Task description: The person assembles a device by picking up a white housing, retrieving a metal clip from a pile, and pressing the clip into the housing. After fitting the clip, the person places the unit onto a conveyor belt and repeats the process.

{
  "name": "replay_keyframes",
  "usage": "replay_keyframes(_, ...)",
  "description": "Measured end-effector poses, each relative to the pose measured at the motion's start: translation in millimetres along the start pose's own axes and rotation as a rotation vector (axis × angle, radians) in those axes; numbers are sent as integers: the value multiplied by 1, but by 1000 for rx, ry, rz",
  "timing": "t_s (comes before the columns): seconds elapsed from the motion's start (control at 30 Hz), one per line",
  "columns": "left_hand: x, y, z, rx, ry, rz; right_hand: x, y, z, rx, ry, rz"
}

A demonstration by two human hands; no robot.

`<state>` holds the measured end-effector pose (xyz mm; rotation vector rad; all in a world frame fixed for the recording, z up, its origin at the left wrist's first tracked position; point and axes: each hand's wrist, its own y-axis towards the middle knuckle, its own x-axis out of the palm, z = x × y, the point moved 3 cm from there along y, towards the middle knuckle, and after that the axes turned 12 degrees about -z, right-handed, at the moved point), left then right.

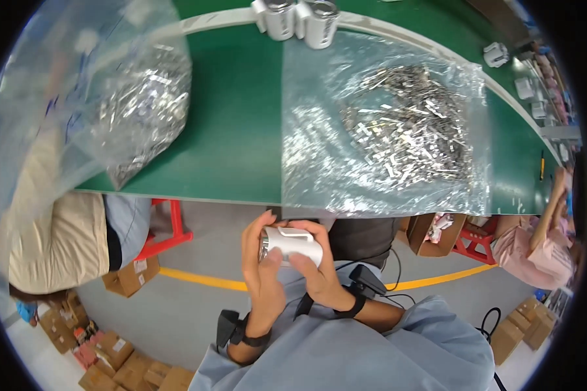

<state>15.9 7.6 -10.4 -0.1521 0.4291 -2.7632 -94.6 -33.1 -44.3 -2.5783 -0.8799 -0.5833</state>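
Observation:
Both of my hands hold a small white cylindrical device in front of me, at the table's near edge. It lies on its side, with a silver band at its left end and a raised white bar along its top. My left hand closes round the silver end, thumb on the body. My right hand wraps the other end, its thumb pressed on the near side. Beyond them, a clear plastic bag with many small shiny metal pieces lies flat on the green table.
At the left stands a second clear bag of metal pieces. Two similar white devices sit by the pale curved rail, another farther right. People sit at both sides, near red stools. Cardboard boxes line the floor.

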Motion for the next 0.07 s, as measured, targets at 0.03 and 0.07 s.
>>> replay_keyframes(0.03, 3, 4, 0, -56, 66, -23, -7, 0, 6, 156, 139, 16)
replay_keyframes(0.07, 6, 9, 3, -112, 133, -47, -13, 0, 11, 311, 282, 33)
